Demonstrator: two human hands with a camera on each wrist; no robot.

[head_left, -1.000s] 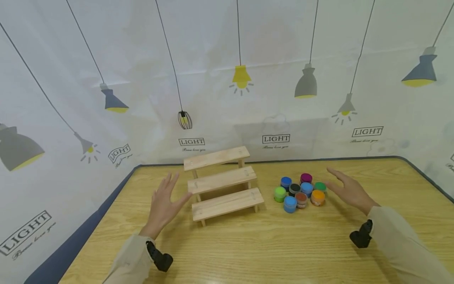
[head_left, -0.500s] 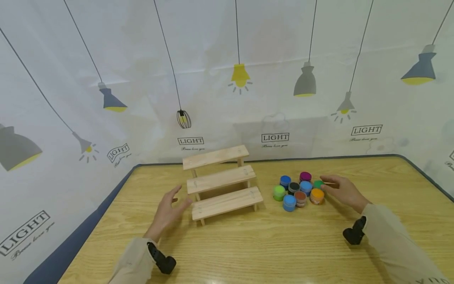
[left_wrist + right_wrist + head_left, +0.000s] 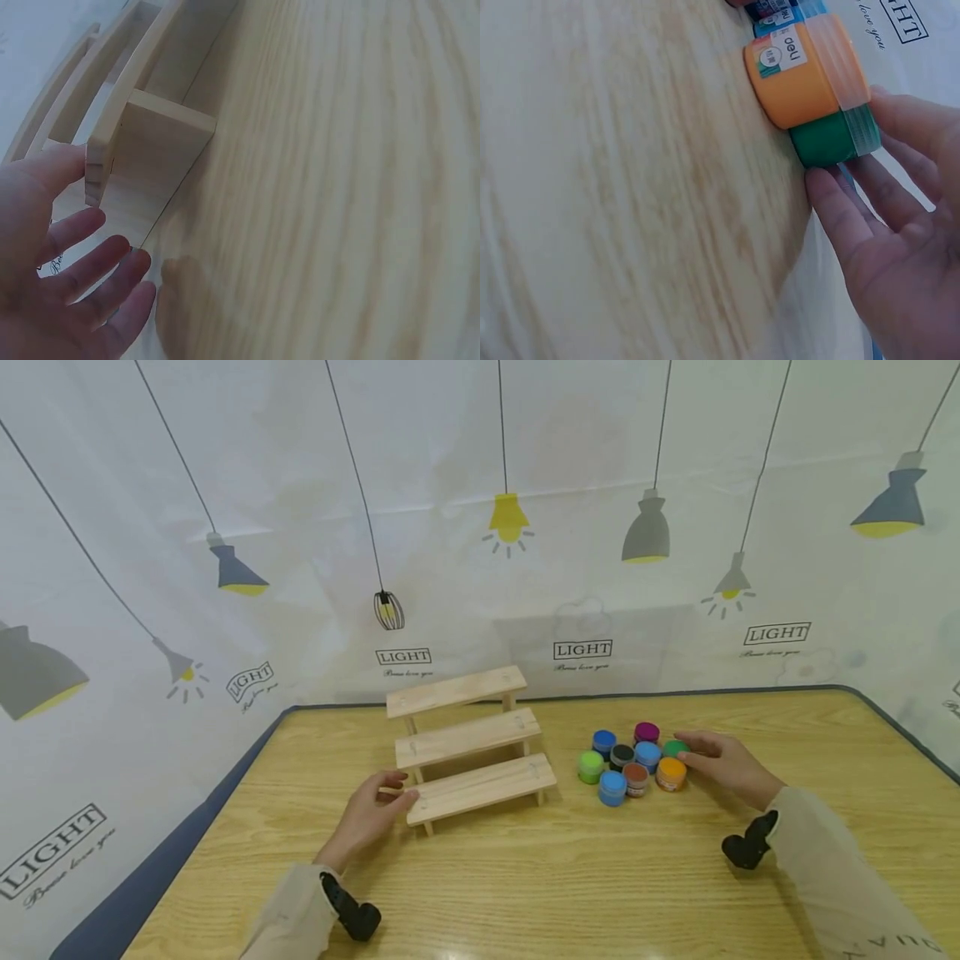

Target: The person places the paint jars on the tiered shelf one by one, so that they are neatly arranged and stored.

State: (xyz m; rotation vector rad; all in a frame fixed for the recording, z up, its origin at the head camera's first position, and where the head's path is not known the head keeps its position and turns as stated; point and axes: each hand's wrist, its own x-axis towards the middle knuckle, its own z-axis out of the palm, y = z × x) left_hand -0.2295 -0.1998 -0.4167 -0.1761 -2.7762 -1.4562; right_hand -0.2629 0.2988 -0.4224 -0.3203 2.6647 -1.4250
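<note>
A three-tier wooden step stand (image 3: 480, 787) sits left of centre on the table. At the left end of its lowest step is my left hand (image 3: 367, 814), the thumb at the plank's edge and the other fingers loosely bent below the plank end in the left wrist view. Several small paint jars stand clustered right of the stand. My right hand (image 3: 731, 768) holds the green paint jar (image 3: 829, 141) at the cluster's right side, thumb by the lid and fingertips against its side. Tight beside it stands the orange paint jar (image 3: 795, 79).
Other jars in the cluster include light green (image 3: 590, 767), light blue (image 3: 612, 789), brown (image 3: 635, 780), black (image 3: 621, 757) and purple (image 3: 647, 734). A white backdrop (image 3: 585, 560) printed with lamps rises behind the wooden table (image 3: 585, 885).
My left hand has lowered and moved right to the lowest step's end. My right hand has moved left and in to the green paint jar, its fingers drawing closer together.
</note>
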